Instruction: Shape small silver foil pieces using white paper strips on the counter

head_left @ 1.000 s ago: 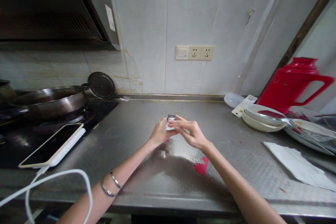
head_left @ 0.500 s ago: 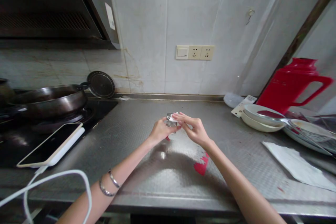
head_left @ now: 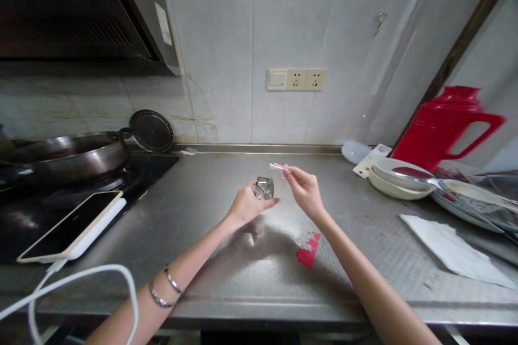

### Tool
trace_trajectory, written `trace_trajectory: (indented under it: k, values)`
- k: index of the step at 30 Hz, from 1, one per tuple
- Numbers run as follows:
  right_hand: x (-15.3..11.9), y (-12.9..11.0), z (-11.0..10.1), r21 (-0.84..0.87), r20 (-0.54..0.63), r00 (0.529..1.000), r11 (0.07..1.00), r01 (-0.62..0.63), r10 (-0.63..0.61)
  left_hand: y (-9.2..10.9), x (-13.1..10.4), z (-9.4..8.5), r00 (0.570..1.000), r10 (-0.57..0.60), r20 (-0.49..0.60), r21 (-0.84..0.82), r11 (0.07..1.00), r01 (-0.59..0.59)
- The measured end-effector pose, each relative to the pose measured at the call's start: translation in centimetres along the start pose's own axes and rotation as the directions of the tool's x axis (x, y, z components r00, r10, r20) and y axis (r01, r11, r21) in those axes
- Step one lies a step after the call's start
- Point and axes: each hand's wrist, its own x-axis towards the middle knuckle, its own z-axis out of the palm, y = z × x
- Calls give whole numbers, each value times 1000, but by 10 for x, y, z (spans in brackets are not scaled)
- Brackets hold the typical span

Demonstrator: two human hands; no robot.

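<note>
One head-worn view — forward and down over the counter (head_left: 202,188), close.

The silver-grey worktop (head_left: 202,194) is covered with a fine textured pattern and marked by a jagged bright-red patch (head_left: 307,253). The glassy block (head_left: 264,188) is tinted a clear grey; the thin strip (head_left: 277,166) is coloured white. The jug (head_left: 435,135) is coloured solid red. The phone's black screen (head_left: 70,229) is edged in cream. The pale grey wall (head_left: 226,38) is streaked low down with yellowish brown.
</note>
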Motion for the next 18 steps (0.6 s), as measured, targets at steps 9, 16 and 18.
trace_trajectory:
  k: [9, 16, 18]
  values:
    - [-14, -5, 18, -15, 244, 922, 949, 314, -301, 4, -3, 0, 992, 114, 50, 65, 991, -117]
    - [-14, -19, 11, 41, 375, 838, 910, 413, -397, -7, 2, -1, 996, 51, 69, 41, 998, -54]
    - [-14, -22, 10, 57, 344, 869, 931, 360, -357, -7, 4, -2, 997, 33, 71, 54, 998, -37]
